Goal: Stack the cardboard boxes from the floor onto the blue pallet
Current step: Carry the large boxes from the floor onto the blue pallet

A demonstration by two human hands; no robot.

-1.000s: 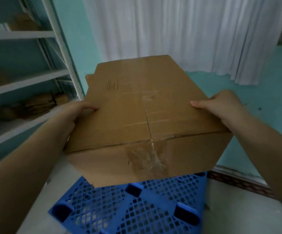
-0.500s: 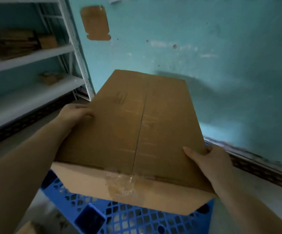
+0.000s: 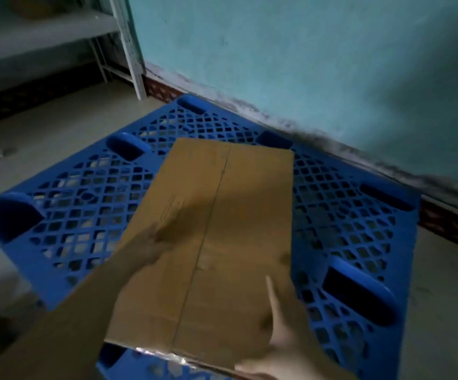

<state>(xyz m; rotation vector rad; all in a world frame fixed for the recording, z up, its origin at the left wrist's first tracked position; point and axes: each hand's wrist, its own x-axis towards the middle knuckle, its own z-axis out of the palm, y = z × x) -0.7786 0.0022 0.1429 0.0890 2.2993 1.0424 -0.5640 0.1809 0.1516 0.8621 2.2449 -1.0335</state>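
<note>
Over the blue pallet (image 3: 85,204), the cardboard box (image 3: 216,242) sits gripped between left hand (image 3: 145,248) and right hand (image 3: 285,344).

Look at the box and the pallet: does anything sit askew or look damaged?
The cardboard box lies turned at an angle to the blue pallet, its edges not parallel to the pallet's. Both hands, left and right, are on it. The picture is blurred; no damage shows.

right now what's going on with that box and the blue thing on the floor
A person holds a flat cardboard box over the blue plastic pallet, left hand on its left edge, right hand at its near right corner. No other box shows on the pallet. Whether the box has touched down is unclear.
</note>
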